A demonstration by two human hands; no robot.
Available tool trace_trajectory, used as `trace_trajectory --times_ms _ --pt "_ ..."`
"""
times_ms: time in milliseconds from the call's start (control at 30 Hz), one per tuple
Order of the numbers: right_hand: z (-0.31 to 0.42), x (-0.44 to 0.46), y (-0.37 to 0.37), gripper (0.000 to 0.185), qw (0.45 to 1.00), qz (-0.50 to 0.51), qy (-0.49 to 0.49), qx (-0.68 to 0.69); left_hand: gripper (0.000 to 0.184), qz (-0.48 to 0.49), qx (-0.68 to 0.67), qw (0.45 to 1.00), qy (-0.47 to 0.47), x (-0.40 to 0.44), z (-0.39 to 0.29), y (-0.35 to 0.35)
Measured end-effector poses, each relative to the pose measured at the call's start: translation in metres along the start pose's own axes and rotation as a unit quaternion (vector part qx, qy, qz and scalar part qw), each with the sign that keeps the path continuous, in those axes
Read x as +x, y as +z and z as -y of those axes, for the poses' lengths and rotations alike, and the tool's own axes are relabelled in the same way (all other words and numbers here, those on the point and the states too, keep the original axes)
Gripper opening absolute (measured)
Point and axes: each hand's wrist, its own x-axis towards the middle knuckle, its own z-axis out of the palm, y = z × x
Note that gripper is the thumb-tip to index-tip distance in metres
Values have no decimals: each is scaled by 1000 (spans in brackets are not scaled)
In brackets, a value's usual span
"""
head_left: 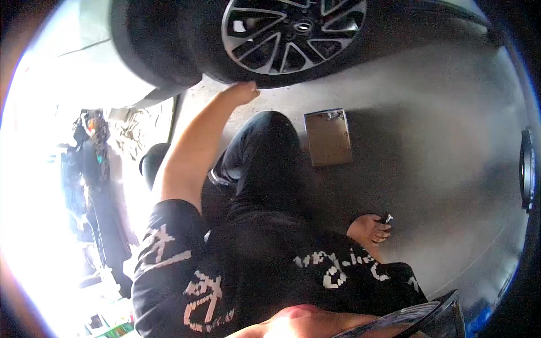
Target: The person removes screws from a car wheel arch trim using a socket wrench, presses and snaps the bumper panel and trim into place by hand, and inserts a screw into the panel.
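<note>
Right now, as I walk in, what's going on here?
A person is down beside a car wheel, left hand at the tyre's lower edge; I can't tell whether it holds anything. The right hand holds a small shiny object. An open box with small metal pieces sits on the floor.

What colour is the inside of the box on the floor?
The box is brown inside; the head view shows it best.

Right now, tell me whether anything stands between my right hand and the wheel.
Yes: the open box on the floor lies along the straight line from your right hand to the wheel. Your raised knee is just left of it. Reaching above the box looks possible.
</note>
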Motion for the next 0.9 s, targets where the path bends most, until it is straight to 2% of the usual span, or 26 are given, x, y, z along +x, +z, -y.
trace_trajectory --times_ms 33,100,133,167,233,300,333,433,500,533,633,700,733,767,833,900 --pt "-11 15 8 59 1000 -7 -2 8 52 12 40 999 -4 11 26 35" --pt "12 7 4 55 1000 -28 -2 9 56 136 -136 975 -109 -27 4 30" --pt "13 9 1 53 999 -35 -1 11 59 184 -207 945 -173 -47 -9 25" --pt "9 6 4 51 999 -40 -2 15 62 183 -336 901 -206 -78 -31 27" --pt "1 6 9 47 998 -54 4 31 64 177 -315 927 -103 -111 -62 20" --pt "9 -3 11 43 997 -68 15 44 60 112 -129 985 35 -137 -61 12" --pt "11 -5 8 41 995 -82 23 45 59 77 -37 991 107 -145 -61 8" --pt "7 -5 7 36 988 -135 55 41 58 102 -75 990 61 -185 -60 -43" --pt "6 -12 17 33 982 -173 67 35 57 24 -130 986 98 -210 -36 -42" --pt "1 13 47 32 980 -183 68 35 56 -14 -152 983 106 -221 -38 -38" --pt "-8 22 28 29 972 -223 73 25 52 -50 -177 977 105 -267 -19 -20" --pt "-8 24 -5 27 966 -249 71 24 47 -42 -200 978 52 -307 2 -17" --pt "-5 24 -14 26 969 -226 73 74 45 -35 -214 976 25 -335 34 -14" --pt "-2 27 -16 25 968 -200 75 131 31 -69 -264 962 0 -359 52 -18" --pt "-1 36 -27 24 948 -153 67 271 20 -91 -257 960 -68 -395 86 -7" --pt "18 55 -32 26 892 -97 25 441 25 -169 -200 958 -120 -427 131 47"
